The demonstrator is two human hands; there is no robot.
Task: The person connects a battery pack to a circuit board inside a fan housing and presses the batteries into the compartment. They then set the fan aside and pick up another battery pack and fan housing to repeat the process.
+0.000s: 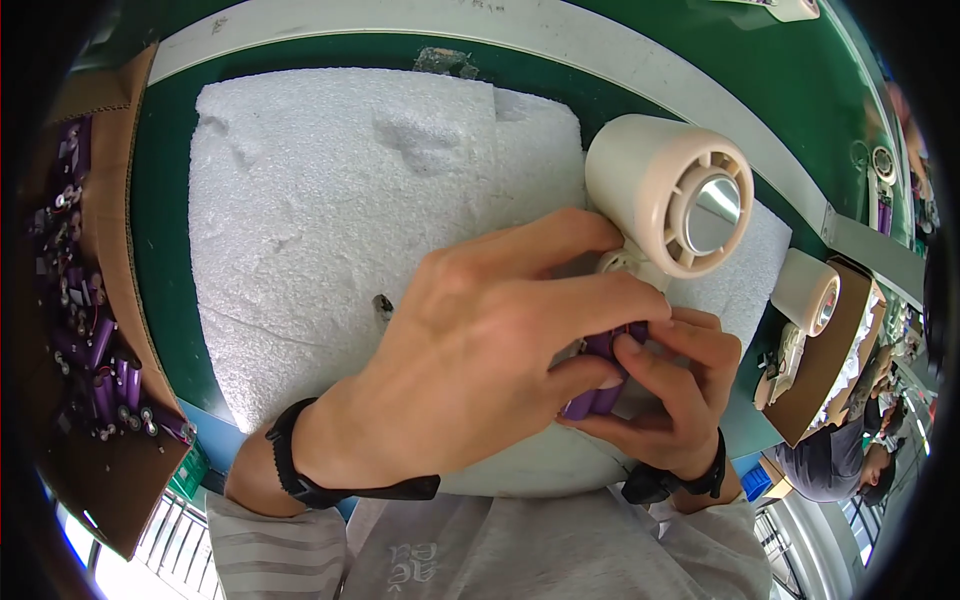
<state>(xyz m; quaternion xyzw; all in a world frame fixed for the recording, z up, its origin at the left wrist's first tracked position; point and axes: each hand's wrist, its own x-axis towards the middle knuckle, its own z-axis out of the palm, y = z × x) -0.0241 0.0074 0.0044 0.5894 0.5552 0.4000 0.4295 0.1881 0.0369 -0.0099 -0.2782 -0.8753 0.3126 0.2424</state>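
Observation:
A cream handheld fan [640, 180] lies on the white foam sheet [300, 190], its round vented end with a shiny centre disc facing up and to the right. My left hand [490, 320] reaches over the fan's handle, fingers curled by the neck and thumb pinching a purple battery pack [592, 402]. From the other side, my right hand [675, 385] closes around the same pack, with its thumb pressed against it. Both hands cover most of the handle, so how the pack sits against it is hidden.
At the left, a cardboard box [115, 230] holds many loose purple batteries [103, 390]. A second cream fan [803, 290] stands at the right near another cardboard box [835, 375]. Farther right sits a person in dark clothes [830, 460]. A pale rail [400, 18] borders the green bench.

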